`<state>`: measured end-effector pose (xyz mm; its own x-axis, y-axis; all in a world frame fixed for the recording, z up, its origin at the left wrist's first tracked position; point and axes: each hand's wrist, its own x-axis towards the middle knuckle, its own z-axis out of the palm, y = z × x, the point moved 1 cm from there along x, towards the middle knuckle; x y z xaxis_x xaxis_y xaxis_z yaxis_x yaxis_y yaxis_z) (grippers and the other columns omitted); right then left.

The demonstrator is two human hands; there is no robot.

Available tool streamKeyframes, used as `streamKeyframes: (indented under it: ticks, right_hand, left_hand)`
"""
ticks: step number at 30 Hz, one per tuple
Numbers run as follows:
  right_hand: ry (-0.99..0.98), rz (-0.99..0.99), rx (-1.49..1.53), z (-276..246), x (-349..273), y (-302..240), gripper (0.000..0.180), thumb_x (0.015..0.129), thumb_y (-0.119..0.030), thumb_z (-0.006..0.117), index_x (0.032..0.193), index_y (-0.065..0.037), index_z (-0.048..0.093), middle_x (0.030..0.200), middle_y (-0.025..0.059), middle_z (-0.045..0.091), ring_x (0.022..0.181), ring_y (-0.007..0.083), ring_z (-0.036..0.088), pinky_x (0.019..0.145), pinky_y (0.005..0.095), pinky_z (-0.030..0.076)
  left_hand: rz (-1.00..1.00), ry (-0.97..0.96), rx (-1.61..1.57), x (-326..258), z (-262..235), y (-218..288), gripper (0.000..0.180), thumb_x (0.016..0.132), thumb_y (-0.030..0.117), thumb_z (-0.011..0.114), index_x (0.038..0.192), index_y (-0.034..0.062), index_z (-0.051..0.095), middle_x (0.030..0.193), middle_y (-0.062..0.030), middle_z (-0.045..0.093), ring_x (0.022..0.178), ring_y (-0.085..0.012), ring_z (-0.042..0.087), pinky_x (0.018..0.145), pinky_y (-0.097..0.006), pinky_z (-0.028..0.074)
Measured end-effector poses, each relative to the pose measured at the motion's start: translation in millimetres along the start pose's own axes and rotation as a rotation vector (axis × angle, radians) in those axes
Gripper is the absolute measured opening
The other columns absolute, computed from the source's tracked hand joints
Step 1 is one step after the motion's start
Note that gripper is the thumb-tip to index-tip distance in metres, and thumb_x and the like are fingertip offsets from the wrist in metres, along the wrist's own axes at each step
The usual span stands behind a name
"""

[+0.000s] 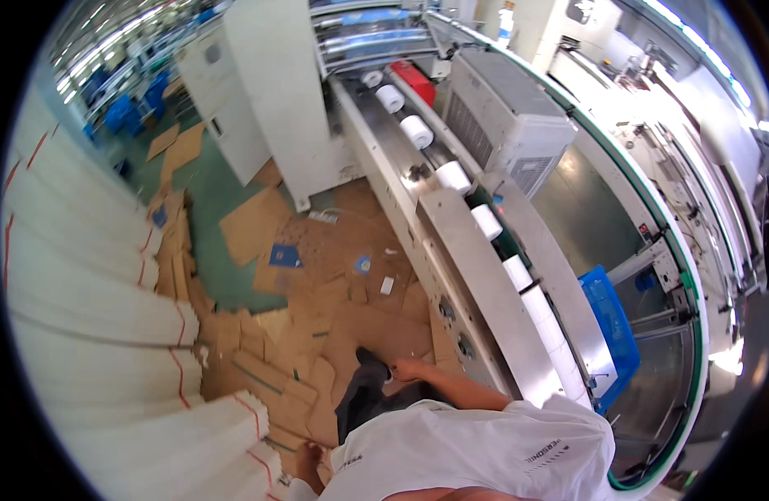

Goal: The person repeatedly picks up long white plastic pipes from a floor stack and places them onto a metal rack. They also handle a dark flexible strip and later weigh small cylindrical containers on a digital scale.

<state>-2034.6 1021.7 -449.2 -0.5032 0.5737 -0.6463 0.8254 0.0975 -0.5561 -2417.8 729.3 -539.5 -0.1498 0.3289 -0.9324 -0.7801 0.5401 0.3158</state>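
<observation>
My right hand (409, 369) hangs in front of my body, above my dark trouser leg (363, 401) and left of the conveyor. Its fingers are loosely bent and nothing shows in them. Low in the view, my left hand (310, 457) is beside the white sacks (225, 426), with its fingers curled and partly hidden. Neither hand touches the white rolls (452, 177) on the metal conveyor (476, 275). Several rolls lie spaced apart at the far end, while those at the near end (551, 334) sit in a tight row.
Flattened cardboard (363, 330) covers much of the green floor (213, 250). Tall white sacks with red seams line the left side. Beyond stands a white cabinet (280, 92). Right of the conveyor are a grey box-shaped unit (514, 104), a blue crate (610, 326) and a curved green-edged rail (697, 334).
</observation>
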Motion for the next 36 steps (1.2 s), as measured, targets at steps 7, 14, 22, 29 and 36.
streamKeyframes:
  ticks: [7, 14, 22, 29, 36]
  right_hand:
    - [0.281, 0.128, 0.048, -154.2, 108.9, -4.9, 0.032, 0.075, -0.029, 0.054, 0.09, -0.005, 0.07, 0.092, 0.021, 0.067, 0.087, 0.0372, 0.064, 0.079, 0.047, 0.049]
    - [0.041, -0.136, -0.278, -279.4, 322.5, -33.8, 0.028, 0.074, -0.025, 0.056, 0.078, -0.001, 0.071, 0.086, 0.0201, 0.068, 0.081, 0.0343, 0.066, 0.068, 0.0439, 0.052]
    - [0.064, -0.428, -0.132, -417.3, 631.2, -295.2, 0.026, 0.079, -0.021, 0.058, 0.092, -0.001, 0.066, 0.087, 0.0184, 0.067, 0.081, 0.0305, 0.066, 0.072, 0.0399, 0.051]
    - [-0.132, -0.466, 0.12, -515.2, 911.5, -516.5, 0.032, 0.083, -0.02, 0.058, 0.105, 0.003, 0.064, 0.086, 0.0147, 0.068, 0.076, 0.0216, 0.067, 0.07, 0.0326, 0.052]
    - [-0.122, 0.142, 0.129, -615.6, 1083.6, -610.3, 0.036, 0.08, -0.015, 0.059, 0.112, 0.002, 0.06, 0.088, 0.0151, 0.067, 0.064, 0.0207, 0.066, 0.056, 0.0336, 0.054]
  left_hand:
    - [0.553, -0.155, 0.316, -1.9, 311.7, 347.0, 0.02, 0.093, 0.015, 0.054, 0.11, 0.0072, 0.059, 0.095, -0.0032, 0.062, 0.082, -0.0125, 0.059, 0.07, -0.028, 0.052]
    - [0.759, -0.146, 0.6, 98.0, 366.6, 524.0, 0.03, 0.095, 0.02, 0.055, 0.117, 0.0018, 0.058, 0.094, -0.0049, 0.061, 0.08, -0.0141, 0.058, 0.074, -0.027, 0.049]
    - [0.326, 0.277, -0.359, 186.0, 216.2, 515.3, 0.018, 0.089, 0.025, 0.056, 0.089, 0.0069, 0.054, 0.074, -0.008, 0.056, 0.059, -0.0191, 0.056, 0.051, -0.032, 0.05]
    - [-0.081, 0.593, -0.878, 252.8, 294.2, 582.2, 0.021, 0.086, 0.023, 0.056, 0.072, 0.0106, 0.048, 0.064, -0.006, 0.05, 0.056, -0.0188, 0.053, 0.045, -0.032, 0.043]
    - [-0.005, 0.578, -0.43, 401.0, 288.0, 961.6, 0.024, 0.089, 0.029, 0.056, 0.076, 0.0098, 0.054, 0.063, -0.0051, 0.05, 0.058, -0.0186, 0.053, 0.049, -0.034, 0.043]
